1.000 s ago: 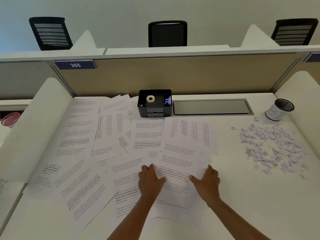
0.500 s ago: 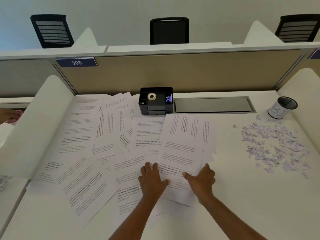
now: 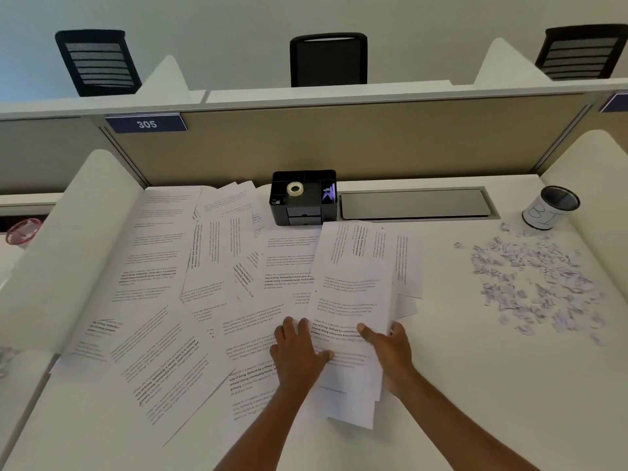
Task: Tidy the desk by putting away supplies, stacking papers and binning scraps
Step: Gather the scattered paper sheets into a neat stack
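Paper this thin will be light, floppy and slick sheet on sheet, so we judge the gathered sheets [image 3: 350,300] are best taken along both long edges and squeezed together, never by one corner, or they will fan and slide. Our left hand [image 3: 299,351] lies flat, its straight fingers pressing their left edge, while our right hand [image 3: 390,355] pinches the right edge, thumb on top and fingers seemingly beneath. The bundle sits mid-desk [image 3: 475,402], between us and the black organiser [image 3: 302,209], its edges staggered. White pages with blocks of black print, they overlap the loose pages [image 3: 163,334] spread leftward; the pale scraps [image 3: 533,283] lie well apart on the right.
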`<state>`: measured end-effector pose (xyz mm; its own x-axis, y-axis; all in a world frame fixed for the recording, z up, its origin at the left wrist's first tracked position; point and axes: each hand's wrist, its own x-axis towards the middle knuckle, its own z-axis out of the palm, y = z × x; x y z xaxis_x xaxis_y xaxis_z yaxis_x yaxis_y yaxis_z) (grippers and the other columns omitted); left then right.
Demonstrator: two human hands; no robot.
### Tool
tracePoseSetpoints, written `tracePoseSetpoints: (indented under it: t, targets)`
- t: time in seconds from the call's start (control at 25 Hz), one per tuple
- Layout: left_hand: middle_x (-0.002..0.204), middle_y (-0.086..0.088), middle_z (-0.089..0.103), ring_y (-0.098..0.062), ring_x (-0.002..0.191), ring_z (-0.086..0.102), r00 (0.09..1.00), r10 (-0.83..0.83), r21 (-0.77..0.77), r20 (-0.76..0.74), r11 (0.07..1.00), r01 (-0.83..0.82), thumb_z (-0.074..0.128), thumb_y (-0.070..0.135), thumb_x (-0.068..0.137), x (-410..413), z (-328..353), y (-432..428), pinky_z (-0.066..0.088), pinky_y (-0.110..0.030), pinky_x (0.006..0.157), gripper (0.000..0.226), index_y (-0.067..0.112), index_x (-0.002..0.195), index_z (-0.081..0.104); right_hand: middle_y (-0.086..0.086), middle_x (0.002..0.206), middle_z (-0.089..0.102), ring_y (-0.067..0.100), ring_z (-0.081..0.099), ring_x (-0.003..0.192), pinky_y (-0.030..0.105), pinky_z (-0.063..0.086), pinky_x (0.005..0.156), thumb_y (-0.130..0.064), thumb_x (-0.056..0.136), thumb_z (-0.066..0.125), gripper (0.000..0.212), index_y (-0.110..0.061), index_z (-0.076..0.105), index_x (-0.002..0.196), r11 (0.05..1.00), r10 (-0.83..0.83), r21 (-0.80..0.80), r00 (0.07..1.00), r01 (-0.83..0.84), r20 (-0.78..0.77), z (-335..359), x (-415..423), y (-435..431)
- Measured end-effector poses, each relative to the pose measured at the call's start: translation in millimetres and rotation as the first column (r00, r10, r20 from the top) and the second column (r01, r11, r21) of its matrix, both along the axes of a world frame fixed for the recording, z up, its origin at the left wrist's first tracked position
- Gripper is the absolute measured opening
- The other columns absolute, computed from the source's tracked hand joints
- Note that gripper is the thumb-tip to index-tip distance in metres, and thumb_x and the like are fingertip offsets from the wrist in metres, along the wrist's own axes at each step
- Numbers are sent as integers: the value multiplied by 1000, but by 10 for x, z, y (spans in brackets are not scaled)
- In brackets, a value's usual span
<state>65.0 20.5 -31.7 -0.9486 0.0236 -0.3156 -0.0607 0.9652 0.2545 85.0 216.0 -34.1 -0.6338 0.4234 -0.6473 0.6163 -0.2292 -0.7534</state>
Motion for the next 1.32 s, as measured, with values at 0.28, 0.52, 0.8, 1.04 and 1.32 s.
tracePoseSetpoints:
  t: [0.28, 0.52, 0.8, 1.04, 1.32]
  targets:
    - [168, -5, 25, -29, 155, 28, 1000, 3, 50, 16, 999, -4, 70, 67, 93, 18, -6, -43, 42, -47, 118, 85, 27, 160, 36, -4, 110, 81, 21, 78, 98, 49, 65, 88, -5, 81, 84, 39, -22, 74, 114, 992, 128, -8, 991, -128, -48, 14, 71, 126]
    - [172, -3, 36, -28, 160, 30, 987, 158, 151, -6, 976, -155, 62, 55, 103, 12, -3, -177, 32, -54, 126, 74, 25, 166, 37, -7, 109, 81, 21, 78, 100, 47, 65, 88, -2, 83, 85, 40, -23, 75, 115, 979, 204, -2, 973, -206, -110, 195, 92, 263]
    - [172, -10, 39, -34, 161, 31, 916, 400, 225, 24, 891, -395, 66, 54, 102, -58, -22, -501, 30, -64, 125, 71, 22, 162, 45, 5, 118, 79, 31, 77, 105, 58, 61, 93, -5, 80, 88, 49, -15, 72, 125, 968, 182, -139, 964, -210, -192, 433, 116, 592]
    - [168, -19, 42, -42, 157, 36, 806, 584, 243, 96, 772, -588, 65, 54, 103, 3, 94, -744, 36, -68, 120, 77, 14, 163, 41, 16, 129, 73, 40, 71, 118, 57, 53, 106, 4, 84, 80, 50, -6, 70, 131, 923, 126, -329, 964, -200, -233, 496, 48, 842]
    - [156, -23, 54, -43, 145, 51, 751, 640, 285, 162, 699, -656, 65, 57, 103, 233, 153, -905, 47, -61, 116, 76, 11, 160, 46, 14, 134, 71, 37, 69, 122, 57, 53, 105, 1, 88, 76, 49, -10, 68, 135, 904, 85, -395, 975, -163, -207, 413, -38, 890]
